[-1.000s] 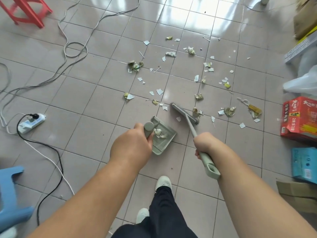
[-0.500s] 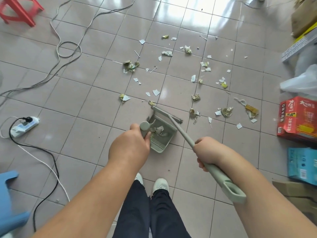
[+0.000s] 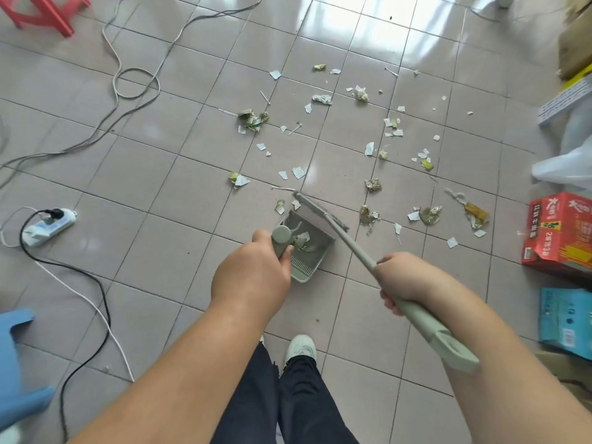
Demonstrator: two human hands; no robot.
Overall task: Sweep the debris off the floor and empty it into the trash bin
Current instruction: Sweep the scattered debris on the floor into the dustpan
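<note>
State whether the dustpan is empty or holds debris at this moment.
Holds debris: a few paper scraps lie inside the dustpan, far from full. Most debris remains scattered on the floor.

Bright, even daylight, source at the far top of the view. Strong white glare on the glossy floor tiles at top centre; smaller soft reflections on tiles nearer the middle. Shadows weak and diffuse, just a faint one under the dustpan. Wide-angle distortion: grout lines bow and splay toward the edges, forearms look oversized at the bottom. Centre is fairly sharp, debris scraps readable. Edges soft: blue stool at lower left and boxes at right smeared, print on them blurry.
</note>
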